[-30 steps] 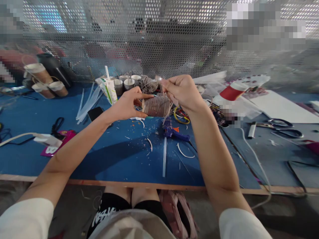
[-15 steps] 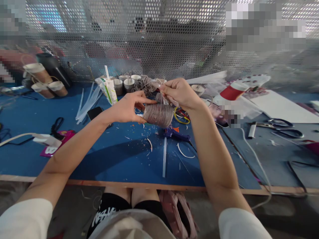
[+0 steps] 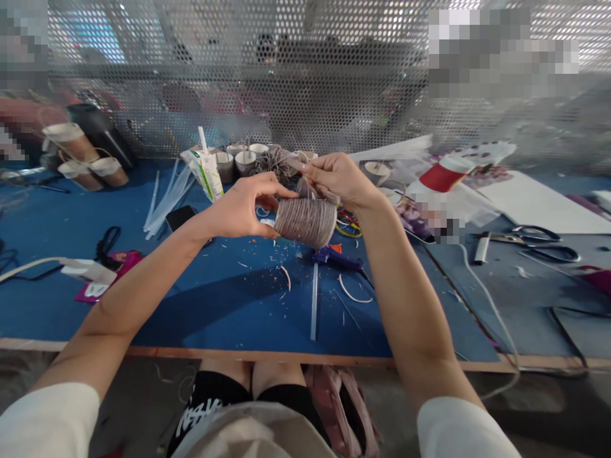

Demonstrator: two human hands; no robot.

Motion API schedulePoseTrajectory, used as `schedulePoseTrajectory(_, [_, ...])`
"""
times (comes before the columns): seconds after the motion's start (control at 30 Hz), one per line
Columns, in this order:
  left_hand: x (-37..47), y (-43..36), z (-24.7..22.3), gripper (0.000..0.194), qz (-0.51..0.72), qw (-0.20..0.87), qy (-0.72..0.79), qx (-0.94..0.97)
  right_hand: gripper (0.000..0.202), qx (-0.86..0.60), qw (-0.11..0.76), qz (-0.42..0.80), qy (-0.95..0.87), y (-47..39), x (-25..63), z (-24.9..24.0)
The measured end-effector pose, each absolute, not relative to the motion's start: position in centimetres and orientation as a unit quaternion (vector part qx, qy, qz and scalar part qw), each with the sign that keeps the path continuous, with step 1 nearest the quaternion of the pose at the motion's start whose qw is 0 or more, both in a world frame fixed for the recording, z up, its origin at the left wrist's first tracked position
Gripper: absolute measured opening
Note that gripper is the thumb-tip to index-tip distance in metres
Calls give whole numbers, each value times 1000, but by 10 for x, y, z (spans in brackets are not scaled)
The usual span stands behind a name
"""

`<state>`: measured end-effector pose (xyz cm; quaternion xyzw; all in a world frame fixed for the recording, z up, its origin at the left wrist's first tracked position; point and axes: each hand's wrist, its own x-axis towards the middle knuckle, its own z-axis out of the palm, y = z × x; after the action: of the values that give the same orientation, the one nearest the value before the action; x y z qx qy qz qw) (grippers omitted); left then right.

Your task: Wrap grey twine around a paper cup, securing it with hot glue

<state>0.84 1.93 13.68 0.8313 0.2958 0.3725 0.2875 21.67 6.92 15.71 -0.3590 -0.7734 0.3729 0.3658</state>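
Observation:
A cord-wrapped cylinder (image 3: 308, 221) in grey-brown lies on its side in the air above the blue table (image 3: 214, 318). My left hand (image 3: 251, 207) grips its left end between thumb and fingers. Just above the cylinder, my right hand (image 3: 337, 180) is closed in a pinch on something thin and pale, perhaps a cord end or strip, too small to make out. Under the cylinder a purple glue gun (image 3: 338, 259) rests on the table, with a clear glue stick (image 3: 314, 302) close by.
Small cups (image 3: 245, 160) and a tangle of grey cord (image 3: 277, 162) stand behind my hands. Scissors (image 3: 534, 238) lie right, near a red and white cup (image 3: 443, 175). A charger (image 3: 90, 270) and phone (image 3: 181, 217) are left; scraps litter the table.
The cylinder has shifted slightly to the right and turned a little in my left hand. My right hand has moved slightly left, still pinched.

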Motion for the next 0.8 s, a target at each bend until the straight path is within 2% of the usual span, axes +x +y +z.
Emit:
schedulePoseTrajectory(0.33, [5,23,135,58,378,297,302,823,51,-341,419,399,-741,68,227,162])
schedulePoseTrajectory(0.8, [-3,29,133,61,393,283,249,839,55,-325,395,471,-719,83,223,146])
